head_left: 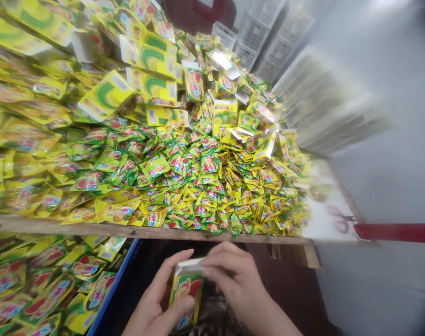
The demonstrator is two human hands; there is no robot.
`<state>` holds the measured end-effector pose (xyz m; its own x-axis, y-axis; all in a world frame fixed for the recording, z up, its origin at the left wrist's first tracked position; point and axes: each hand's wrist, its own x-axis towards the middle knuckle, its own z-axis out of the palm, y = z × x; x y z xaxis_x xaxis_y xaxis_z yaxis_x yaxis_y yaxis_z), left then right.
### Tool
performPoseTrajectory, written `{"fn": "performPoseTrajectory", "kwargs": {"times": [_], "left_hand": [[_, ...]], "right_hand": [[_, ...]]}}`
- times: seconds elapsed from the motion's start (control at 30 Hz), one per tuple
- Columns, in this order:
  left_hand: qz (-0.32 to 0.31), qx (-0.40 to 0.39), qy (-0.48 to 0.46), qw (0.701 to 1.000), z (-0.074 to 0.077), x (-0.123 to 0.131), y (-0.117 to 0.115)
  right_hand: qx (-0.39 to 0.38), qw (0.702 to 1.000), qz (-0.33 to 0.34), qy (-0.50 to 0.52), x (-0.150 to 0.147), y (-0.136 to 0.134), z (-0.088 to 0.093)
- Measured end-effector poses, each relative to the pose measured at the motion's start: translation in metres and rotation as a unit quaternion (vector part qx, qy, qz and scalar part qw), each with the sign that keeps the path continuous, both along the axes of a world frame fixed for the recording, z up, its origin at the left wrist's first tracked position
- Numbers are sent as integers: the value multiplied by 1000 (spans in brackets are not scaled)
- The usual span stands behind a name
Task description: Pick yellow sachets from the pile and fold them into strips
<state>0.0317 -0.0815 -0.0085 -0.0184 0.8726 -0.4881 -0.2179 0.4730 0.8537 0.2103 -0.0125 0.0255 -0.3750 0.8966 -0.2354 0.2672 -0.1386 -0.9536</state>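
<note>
A small yellow-green box (190,285) with a watermelon picture stands upright below the table's front edge, its white top flap showing. My left hand (163,296) is wrapped round its left side, thumb across the front. The fingers of my right hand (233,280) pinch at the top right corner of the box, by the white flap. Beyond both hands, a heap of small green and yellow packets (198,172) covers the table, and yellow boxes (156,58) lie on the heap at the back.
The wooden table edge (128,229) runs just beyond the hands. At the lower left a blue-rimmed crate (116,289) holds more packets and boxes. Red-handled scissors (340,219) lie at the table's right end, near a red bar (397,232). White crates (252,37) stand behind.
</note>
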Motion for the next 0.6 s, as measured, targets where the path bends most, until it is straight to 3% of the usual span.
{"fn": "performPoseTrajectory", "kwargs": {"times": [0.1,0.2,0.33,0.43,0.53,0.6], "left_hand": [[-19,-22,43,999,-3,-8,-1],[3,-49,35,998,-2,-10,-2],[84,-25,-31,996,2,-2,-2],[128,12,-13,992,0,3,-4],[122,12,55,991,-5,-2,-8],[81,10,77,994,-10,-9,-11]], "right_hand": [[-150,983,-44,92,-6,3,-13],[-206,966,-66,138,-10,4,-19],[-101,991,-74,47,-12,0,-18],[-25,998,-48,11,-13,-6,-19],[-9,999,-40,32,-15,-12,-26],[11,998,-44,36,-18,-14,-33]]}}
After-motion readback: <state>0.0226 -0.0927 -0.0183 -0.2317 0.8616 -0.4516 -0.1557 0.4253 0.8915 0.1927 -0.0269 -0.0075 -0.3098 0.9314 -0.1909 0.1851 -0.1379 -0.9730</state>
